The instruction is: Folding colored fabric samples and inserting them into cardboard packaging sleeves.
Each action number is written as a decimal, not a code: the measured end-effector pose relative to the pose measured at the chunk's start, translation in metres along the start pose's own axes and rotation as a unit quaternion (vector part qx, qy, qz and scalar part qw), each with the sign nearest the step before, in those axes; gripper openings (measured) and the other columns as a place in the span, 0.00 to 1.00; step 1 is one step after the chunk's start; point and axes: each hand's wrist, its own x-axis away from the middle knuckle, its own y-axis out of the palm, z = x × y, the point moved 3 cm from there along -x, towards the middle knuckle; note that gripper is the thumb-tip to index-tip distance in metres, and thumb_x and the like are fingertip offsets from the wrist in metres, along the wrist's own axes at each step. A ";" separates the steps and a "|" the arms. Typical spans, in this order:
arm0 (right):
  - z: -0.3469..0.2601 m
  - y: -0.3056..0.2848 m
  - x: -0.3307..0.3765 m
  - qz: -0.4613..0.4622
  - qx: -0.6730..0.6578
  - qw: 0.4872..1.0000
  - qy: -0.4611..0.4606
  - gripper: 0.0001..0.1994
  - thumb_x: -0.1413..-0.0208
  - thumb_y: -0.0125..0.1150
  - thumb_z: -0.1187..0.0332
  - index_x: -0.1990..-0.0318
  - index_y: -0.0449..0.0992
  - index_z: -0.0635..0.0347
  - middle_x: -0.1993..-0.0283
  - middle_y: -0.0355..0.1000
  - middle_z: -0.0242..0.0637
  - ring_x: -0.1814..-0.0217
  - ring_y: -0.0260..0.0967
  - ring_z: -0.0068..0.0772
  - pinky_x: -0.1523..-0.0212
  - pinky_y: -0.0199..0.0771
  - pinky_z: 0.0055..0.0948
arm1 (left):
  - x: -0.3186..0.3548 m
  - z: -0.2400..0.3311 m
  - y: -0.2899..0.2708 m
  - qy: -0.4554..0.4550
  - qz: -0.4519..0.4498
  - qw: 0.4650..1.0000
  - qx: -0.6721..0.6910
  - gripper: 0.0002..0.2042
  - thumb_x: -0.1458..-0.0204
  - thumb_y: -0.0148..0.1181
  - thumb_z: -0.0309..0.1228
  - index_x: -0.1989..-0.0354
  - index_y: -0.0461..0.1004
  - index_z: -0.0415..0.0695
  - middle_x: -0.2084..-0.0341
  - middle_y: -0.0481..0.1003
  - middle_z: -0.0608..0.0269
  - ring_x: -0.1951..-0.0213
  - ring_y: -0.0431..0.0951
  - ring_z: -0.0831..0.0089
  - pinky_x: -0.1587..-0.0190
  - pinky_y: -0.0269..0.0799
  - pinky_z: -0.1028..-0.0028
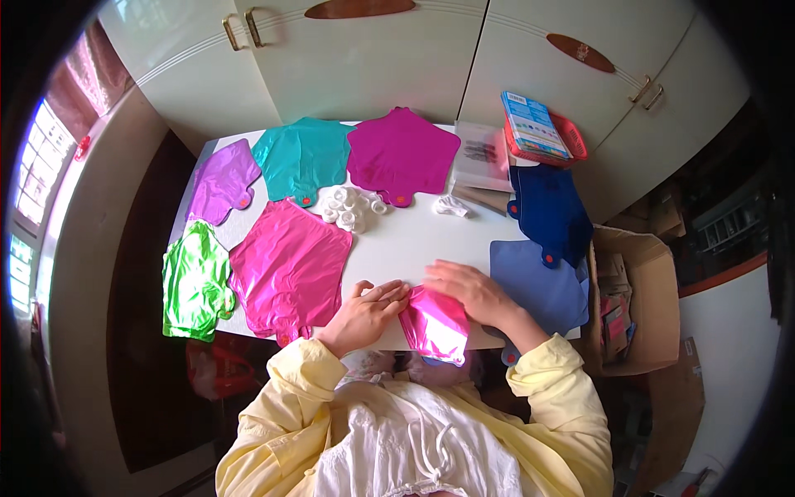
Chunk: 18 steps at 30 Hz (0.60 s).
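At the table's near edge lies a folded pink foil sheet [437, 323], shiny, its lower end sticking out past the edge. My right hand [474, 294] rests over its upper right part with fingers stretched out, slightly blurred. Beside its upper left corner is my left hand [364, 316], thumb apart and fingers reaching toward the foil. A larger flat pink foil balloon [291, 261] is spread left of my left hand. To the right of my right hand lies a slate-blue foil balloon [538, 282].
Around the white table [406, 240] lie flat green [197, 277], purple [225, 178], teal [305, 157], magenta [403, 157] and navy [551, 211] foil balloons. Small white rings [346, 207] are heaped mid-table. A red basket [570, 137] stands far right; a cardboard box [654, 286] sits right.
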 end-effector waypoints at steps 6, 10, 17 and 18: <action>0.000 0.021 0.002 -0.064 0.015 0.990 -0.125 0.17 0.48 0.51 0.70 0.49 0.75 0.52 0.46 0.70 0.35 0.43 0.67 0.34 0.40 0.65 0.35 | 0.000 0.002 -0.003 -0.008 0.007 1.000 -0.016 0.18 0.50 0.50 0.27 0.48 0.69 0.45 0.42 0.67 0.64 0.37 0.60 0.70 0.44 0.56 0.58; 0.000 0.021 0.003 -0.052 0.026 0.991 -0.123 0.17 0.47 0.50 0.70 0.49 0.75 0.51 0.46 0.71 0.34 0.44 0.68 0.32 0.40 0.65 0.35 | 0.003 0.006 -0.012 -0.002 0.033 0.998 -0.050 0.17 0.49 0.54 0.29 0.49 0.70 0.46 0.43 0.67 0.66 0.38 0.61 0.70 0.43 0.56 0.57; 0.002 0.023 0.005 -0.056 0.018 0.992 -0.107 0.18 0.47 0.49 0.70 0.47 0.73 0.49 0.44 0.70 0.32 0.41 0.66 0.31 0.38 0.64 0.34 | 0.041 0.020 -0.012 0.035 0.030 0.998 -0.046 0.17 0.51 0.61 0.40 0.52 0.73 0.52 0.48 0.70 0.69 0.43 0.66 0.74 0.47 0.61 0.60; 0.003 0.023 0.005 -0.057 0.019 0.993 -0.105 0.18 0.47 0.49 0.70 0.47 0.73 0.48 0.44 0.70 0.31 0.40 0.65 0.31 0.38 0.63 0.33 | 0.041 0.023 -0.013 0.045 0.021 0.998 -0.040 0.17 0.51 0.60 0.41 0.53 0.73 0.52 0.47 0.70 0.69 0.43 0.66 0.74 0.48 0.62 0.60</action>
